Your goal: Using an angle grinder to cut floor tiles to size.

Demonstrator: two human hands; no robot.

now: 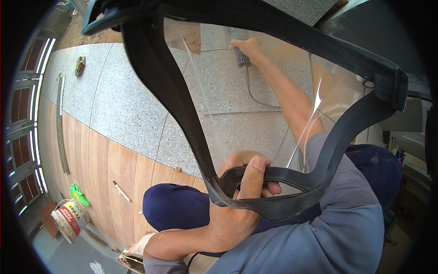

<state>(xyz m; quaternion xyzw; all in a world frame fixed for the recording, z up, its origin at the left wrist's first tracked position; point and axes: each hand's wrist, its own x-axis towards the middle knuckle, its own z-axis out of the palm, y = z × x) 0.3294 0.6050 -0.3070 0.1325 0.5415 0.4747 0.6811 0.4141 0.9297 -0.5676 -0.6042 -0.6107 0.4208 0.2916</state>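
Note:
Close up, a pair of safety goggles [157, 86] with a black frame and a clear lens fills much of the view. My left hand [235, 219] grips its lower edge, the thumb lying over the frame at the nose piece and the fingers curled behind. My right arm stretches out over the speckled grey tiles [132, 91]. At its end my right hand [248, 49], seen through the lens, is closed around a corded power tool [242, 58] on the floor. The tool has a dark ribbed rear end and a greenish body; its working end is not clear.
Wood-look planks [107, 169] border the grey tiles. On them lie a marker [122, 191] and a long straight bar [60, 123]. A paint bucket [70, 223] stands at lower left beside a bright green item [79, 195]. A small brownish object [80, 66] sits farther off.

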